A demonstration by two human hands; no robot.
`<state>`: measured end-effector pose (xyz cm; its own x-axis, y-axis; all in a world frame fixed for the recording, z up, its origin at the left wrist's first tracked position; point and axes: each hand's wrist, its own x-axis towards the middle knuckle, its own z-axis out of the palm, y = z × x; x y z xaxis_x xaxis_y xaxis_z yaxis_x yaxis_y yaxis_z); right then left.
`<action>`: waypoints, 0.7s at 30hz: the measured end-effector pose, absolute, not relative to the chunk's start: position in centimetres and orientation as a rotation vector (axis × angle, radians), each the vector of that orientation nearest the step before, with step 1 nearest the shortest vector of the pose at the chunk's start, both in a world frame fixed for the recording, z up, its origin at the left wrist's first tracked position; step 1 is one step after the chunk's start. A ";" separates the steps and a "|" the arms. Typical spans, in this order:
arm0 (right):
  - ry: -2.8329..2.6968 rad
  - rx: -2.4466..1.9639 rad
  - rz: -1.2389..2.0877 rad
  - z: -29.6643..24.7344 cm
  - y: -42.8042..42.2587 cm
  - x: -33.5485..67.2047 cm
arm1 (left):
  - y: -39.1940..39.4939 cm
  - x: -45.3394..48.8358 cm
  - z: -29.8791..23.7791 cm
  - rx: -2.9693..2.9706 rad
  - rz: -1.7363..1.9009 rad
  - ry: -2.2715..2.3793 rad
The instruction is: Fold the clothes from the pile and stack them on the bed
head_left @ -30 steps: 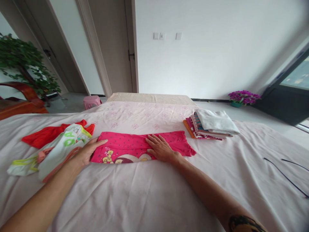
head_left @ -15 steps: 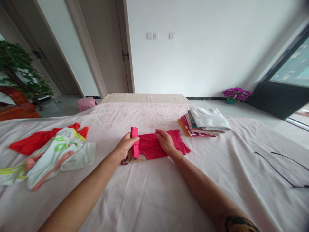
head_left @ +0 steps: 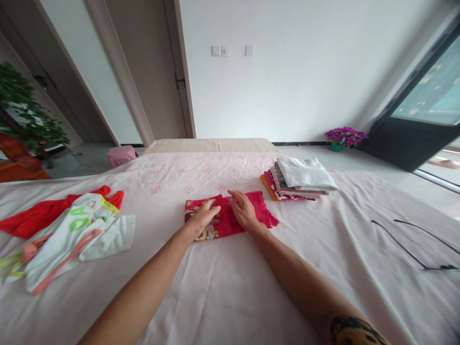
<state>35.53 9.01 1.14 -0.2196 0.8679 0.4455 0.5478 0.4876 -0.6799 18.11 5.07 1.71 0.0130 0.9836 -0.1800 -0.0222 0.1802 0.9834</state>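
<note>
A pink-red printed garment [head_left: 224, 225], partly folded, lies flat on the sheet in front of me. Its left end shows a cartoon print, and the right end is gathered and ruffled. My left hand [head_left: 204, 218] rests on the folded left part with its fingers stretched out. Just to the right, my right hand [head_left: 245, 211] lies over the middle of the garment, fingers extended and palm down. Neither hand grips the cloth. Part of the garment is hidden under both hands.
On the left lie a loose white top [head_left: 81, 225] with yellow and coral trim and a red garment [head_left: 43, 213]. A stack of folded clothes [head_left: 304, 175] stands at the right, beyond my right hand. Dark-framed glasses [head_left: 427, 267] sit near the right edge of the pale sheet [head_left: 230, 297].
My left hand has let go of the folded edge and moved right, onto the cloth. The left flap now lies flat with its print showing. The view has shifted slightly right.
</note>
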 end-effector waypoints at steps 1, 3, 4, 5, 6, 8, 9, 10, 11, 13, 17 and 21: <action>-2.017 -1.156 0.410 1.4 8.6 35.5 | 4.9 17.6 1.9 1.082 1.084 1.298; -2.273 -1.110 0.272 1.7 7.8 35.2 | 4.6 16.2 2.1 1.126 1.129 1.382; -2.398 -1.090 0.212 1.7 7.5 35.1 | 4.4 15.3 2.3 1.145 1.162 1.430; -2.508 -1.078 0.164 1.6 7.3 34.9 | 4.2 14.3 2.3 1.156 1.197 1.482; -2.595 -1.074 0.134 1.4 7.1 34.7 | 4.1 13.3 2.4 1.157 1.226 1.532; -2.688 -1.087 0.133 1.0 7.2 34.6 | 3.7 11.2 2.4 1.137 1.248 1.611; -2.693 -1.100 0.158 1.0 7.4 34.6 | 3.6 10.4 2.3 1.120 1.241 1.635; -2.674 -1.112 0.197 1.1 7.6 34.6 | 3.4 9.7 2.3 1.100 1.223 1.653; -2.635 -1.123 0.245 1.4 7.9 34.8 | 3.3 9.3 2.2 1.080 1.198 1.663; -2.517 -1.153 0.346 2.3 8.4 35.3 | 3.0 9.1 2.1 1.046 1.139 1.653; -2.258 -1.210 0.455 4.2 9.2 37.0 | 2.8 10.7 2.0 1.032 1.111 1.549; -2.064 -1.268 0.451 5.0 10.2 38.8 | 2.5 11.9 2.7 0.992 1.163 1.466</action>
